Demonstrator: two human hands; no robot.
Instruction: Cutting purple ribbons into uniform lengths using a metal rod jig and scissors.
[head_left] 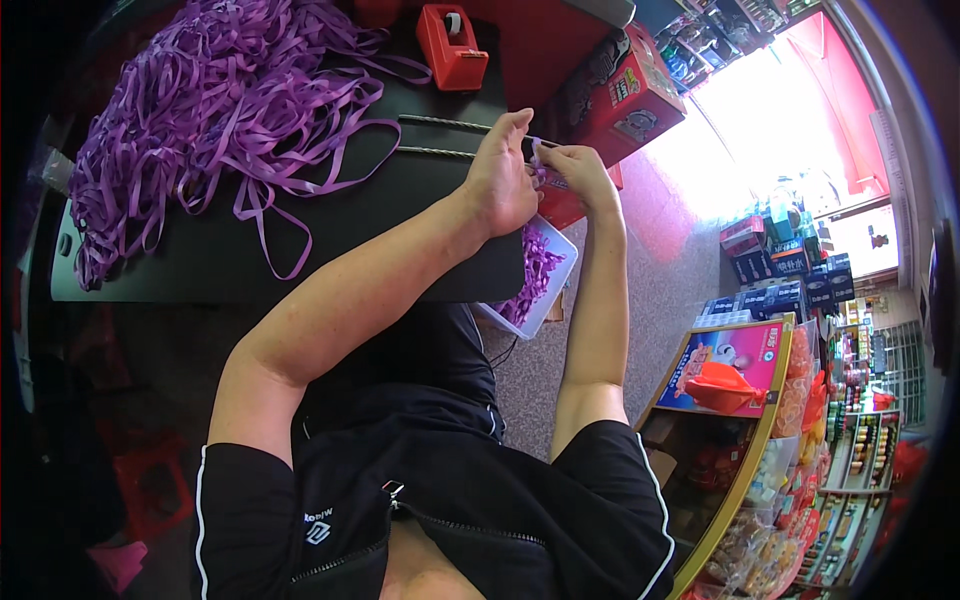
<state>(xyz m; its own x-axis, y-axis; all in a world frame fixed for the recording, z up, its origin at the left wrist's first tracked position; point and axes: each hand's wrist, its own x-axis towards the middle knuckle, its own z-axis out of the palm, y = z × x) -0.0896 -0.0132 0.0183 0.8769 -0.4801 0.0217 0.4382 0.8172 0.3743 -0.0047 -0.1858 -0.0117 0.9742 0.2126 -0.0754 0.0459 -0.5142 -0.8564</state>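
Note:
Two thin twisted metal rods (440, 152) stick out over the right edge of the black table. My left hand (500, 185) is beside them, its thumb raised and spread from the other fingers, which are partly hidden. Close to its right, my right hand (583, 172) is closed in a pinch on a small bunch of purple ribbon (540, 160) near the rods. A large tangled heap of purple ribbon (230, 100) covers the table's left and far part, with loose loops trailing toward the rods. Below my hands, a white plastic bin (562, 285) holds short purple ribbon pieces (533, 280).
A red tape dispenser (453, 50) stands at the far edge of the black table (370, 240). Beyond my right hand is a red carton (635, 95). A display case (735, 450) with bagged goods stands at the right, with stacked boxes (775, 260) farther off.

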